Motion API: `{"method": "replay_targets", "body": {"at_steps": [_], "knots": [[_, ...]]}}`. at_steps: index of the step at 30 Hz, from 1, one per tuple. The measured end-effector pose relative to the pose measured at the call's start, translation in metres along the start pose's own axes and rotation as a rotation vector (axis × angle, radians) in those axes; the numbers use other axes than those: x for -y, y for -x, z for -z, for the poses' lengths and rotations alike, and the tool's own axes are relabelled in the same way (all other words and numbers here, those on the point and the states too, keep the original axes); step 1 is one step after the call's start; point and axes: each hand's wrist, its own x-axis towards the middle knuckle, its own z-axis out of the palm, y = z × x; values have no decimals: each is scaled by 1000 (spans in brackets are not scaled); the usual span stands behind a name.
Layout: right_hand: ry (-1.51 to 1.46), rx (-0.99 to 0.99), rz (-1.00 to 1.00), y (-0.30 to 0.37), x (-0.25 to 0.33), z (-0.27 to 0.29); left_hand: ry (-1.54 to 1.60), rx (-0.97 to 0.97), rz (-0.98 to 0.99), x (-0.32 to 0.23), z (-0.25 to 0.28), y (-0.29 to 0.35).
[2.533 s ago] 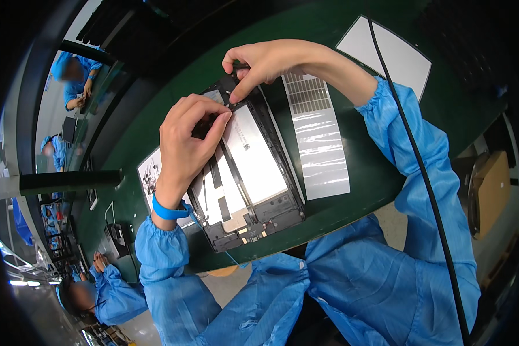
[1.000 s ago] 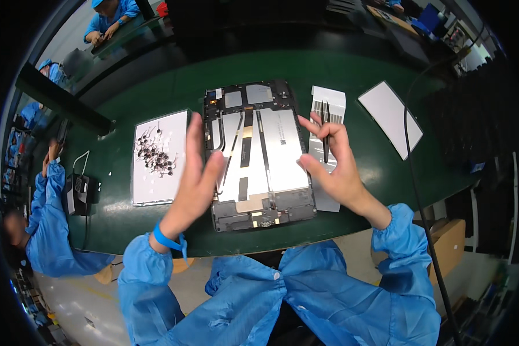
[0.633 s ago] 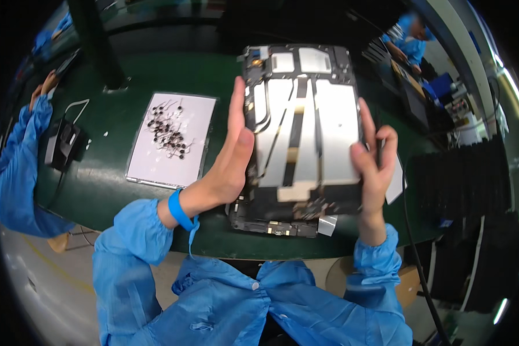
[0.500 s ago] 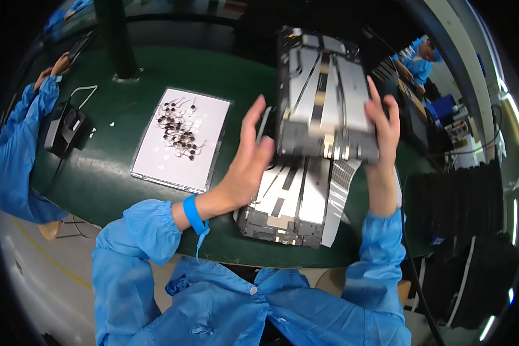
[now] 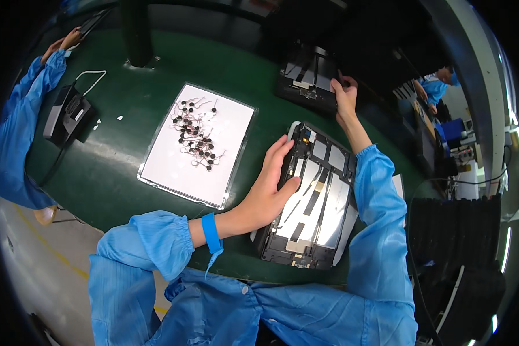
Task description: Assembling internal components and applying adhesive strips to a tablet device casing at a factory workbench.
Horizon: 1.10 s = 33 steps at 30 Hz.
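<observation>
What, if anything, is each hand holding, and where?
Right hand: the far opened device, by its right edge. Left hand: on the near opened device, left edge; whether it grips cannot be told.

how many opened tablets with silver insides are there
2: the far tablet, its right edge gripped by the right hand, and the nearer tablet, its left edge touched by the left hand. More may be hidden beneath the nearer one.

Green worktop (image 5: 115,173); grey floor (image 5: 69,294), yellow line (image 5: 57,251); strip lights (image 5: 506,249) at right.

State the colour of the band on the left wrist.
Bright blue wristband, best seen in the head view.
</observation>
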Motion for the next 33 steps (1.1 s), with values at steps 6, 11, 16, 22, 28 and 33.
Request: {"method": "replay_targets", "body": {"at_steps": [6, 11, 16, 22, 28, 33], "knots": [[253, 124, 359, -2, 12, 41, 47, -1, -58, 13, -1, -7], [90, 126, 329, 88, 95, 121, -376, -41, -273, -17, 10, -14], [299, -80, 243, 196, 74, 199, -616, 378, -386, -87, -8, -44], [96, -171, 157, 218, 66, 212, -1125, 1008, -494, -76, -90, -105], [-95, -130, 139, 215, 46, 214, -1396, 1269, -576, -9, -145, -156], [-15, 6, -42, 220, 47, 222, -1379, 1305, -438, -4, -144, -154]]}}
